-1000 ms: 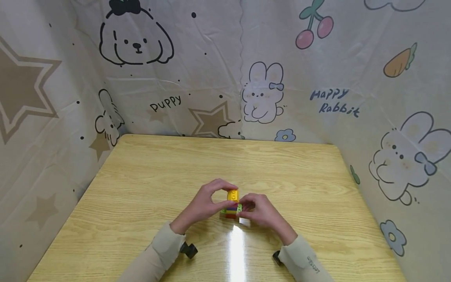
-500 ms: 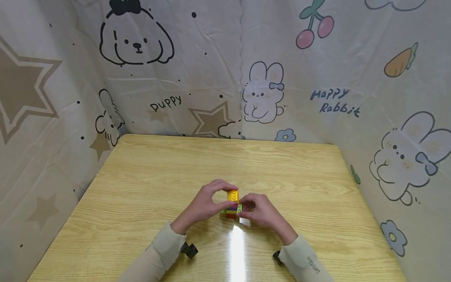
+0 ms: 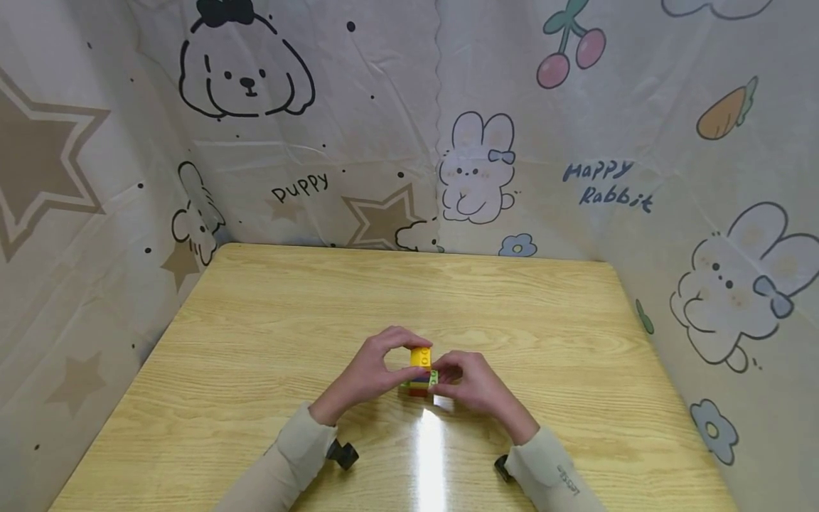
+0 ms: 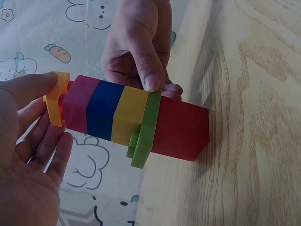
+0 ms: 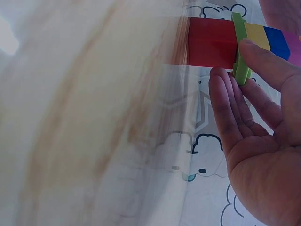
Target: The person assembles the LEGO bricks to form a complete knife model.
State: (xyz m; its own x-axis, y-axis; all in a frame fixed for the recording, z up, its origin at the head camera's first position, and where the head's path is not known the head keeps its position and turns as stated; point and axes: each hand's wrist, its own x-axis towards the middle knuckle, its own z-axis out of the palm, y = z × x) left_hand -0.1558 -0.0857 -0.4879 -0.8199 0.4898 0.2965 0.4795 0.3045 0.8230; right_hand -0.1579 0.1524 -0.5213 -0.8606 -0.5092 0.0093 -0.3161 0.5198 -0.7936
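Note:
A tower of toy building bricks stands on the table between both hands. In the left wrist view a red brick (image 4: 181,129) is at the base. Above it come a longer green piece (image 4: 144,141) that sticks out sideways, then a yellow brick (image 4: 128,114), a blue brick (image 4: 104,110) and a pink brick (image 4: 80,101). My left hand (image 3: 374,365) pinches the orange-yellow brick (image 3: 420,358) at the top; it looks tilted, with a small gap at the pink brick's studs. My right hand (image 3: 472,381) pinches one end of the green piece.
The wooden table (image 3: 307,299) extends around the tower. A patterned cloth (image 3: 384,142) hangs along its back and sides. Black wrist devices (image 3: 345,455) sit by the cuffs, and a bright light reflection lies in front of the tower.
The tower's top has shifted very slightly to the left. Both hands keep their grips and hardly move.

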